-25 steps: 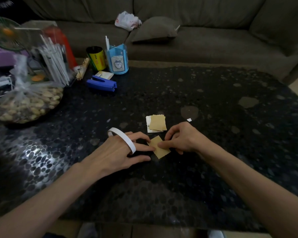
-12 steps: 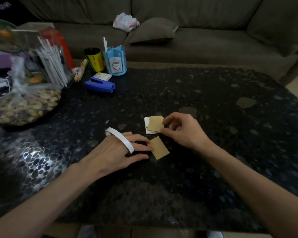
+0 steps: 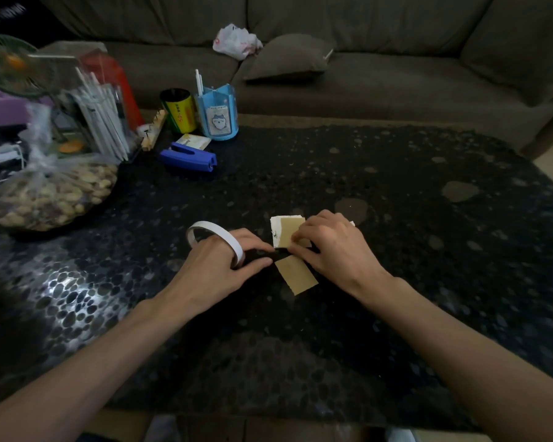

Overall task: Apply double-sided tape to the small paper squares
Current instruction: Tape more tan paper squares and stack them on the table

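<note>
As my right hand (image 3: pixel 329 250) curled over the stack of paper squares (image 3: pixel 276 226), its thumb and fingertips (image 3: pixel 300 236) pinched the near edge of the top tan square (image 3: pixel 289 228). Whether they caught that one sheet alone or the white one under it too, I could not tell. My left hand (image 3: pixel 214 269) lay on the table (image 3: pixel 396 282) just left of the stack, fingers straight and gripping nothing, with the roll of double-sided tape (image 3: pixel 225 238) ringed loosely round them. A loose tan square (image 3: pixel 296 274) lay just nearer me than the stack, between both hands.

I judged the step to be lifting a fresh square off the stack. Doing that well meant fanning the edge with the thumb so only one sheet came. It also meant keeping the pinch at the corner so the face stayed free for tape, then setting the square flat beside the stack where the roll could reach it. Thin paper would likely crease under a hard pinch, so a light one would serve.

Far beyond the stack to its left stood a blue pen holder (image 3: pixel 217 118) and a clear bag of nuts (image 3: pixel 55 193).
</note>
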{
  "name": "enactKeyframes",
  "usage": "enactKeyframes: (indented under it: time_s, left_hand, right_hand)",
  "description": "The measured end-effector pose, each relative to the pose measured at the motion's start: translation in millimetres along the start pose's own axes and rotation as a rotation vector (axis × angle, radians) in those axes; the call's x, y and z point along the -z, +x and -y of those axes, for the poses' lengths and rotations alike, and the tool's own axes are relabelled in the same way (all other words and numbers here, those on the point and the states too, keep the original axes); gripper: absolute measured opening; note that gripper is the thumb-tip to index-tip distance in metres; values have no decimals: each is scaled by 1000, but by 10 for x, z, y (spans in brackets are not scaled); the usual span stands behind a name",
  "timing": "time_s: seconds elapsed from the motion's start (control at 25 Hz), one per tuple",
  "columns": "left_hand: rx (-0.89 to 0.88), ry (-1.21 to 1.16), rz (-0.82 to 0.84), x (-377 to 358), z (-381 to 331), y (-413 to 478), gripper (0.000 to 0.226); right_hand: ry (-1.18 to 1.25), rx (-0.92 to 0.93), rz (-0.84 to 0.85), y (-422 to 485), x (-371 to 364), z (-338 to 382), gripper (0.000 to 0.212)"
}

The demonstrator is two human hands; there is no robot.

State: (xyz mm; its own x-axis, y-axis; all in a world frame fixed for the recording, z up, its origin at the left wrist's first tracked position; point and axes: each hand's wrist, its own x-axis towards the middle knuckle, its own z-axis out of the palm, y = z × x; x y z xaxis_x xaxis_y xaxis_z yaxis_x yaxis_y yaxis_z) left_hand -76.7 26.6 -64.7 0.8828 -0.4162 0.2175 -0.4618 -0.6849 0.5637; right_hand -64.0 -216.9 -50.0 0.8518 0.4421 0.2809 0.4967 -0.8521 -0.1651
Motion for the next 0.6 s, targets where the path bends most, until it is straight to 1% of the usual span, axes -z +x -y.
enactKeyframes:
  time_s: [0.12,0.2,0.24,0.32,0.4,0.44,0.52,0.6]
  left_hand:
    - [12,-1,-2,0,-16,6,24]
    - [33,3,10,11,-26,8,24]
    - [49,0,6,11,-33,6,24]
    - [118,-55,-32,14,-78,7,22]
    - [246,-233,-79,33,-152,34,21]
    - [315,-357,-93,43,-189,61,23]
    - [442,-558,-96,84,-257,125,27]
    - [538,-666,-98,121,-299,164,25]
  right_hand:
    - [-77,63,1,16,-6,23,24]
    - [-82,65,-16,17,11,43,24]
    - [-68,58,-50,6,28,49,23]
    - [-53,44,-179,-29,61,43,20]
    - [-22,51,-306,-63,91,30,19]
    - [23,63,-333,-79,102,30,19]
    - [162,68,-330,-113,122,39,20]
    - [270,57,-264,-167,152,56,21]
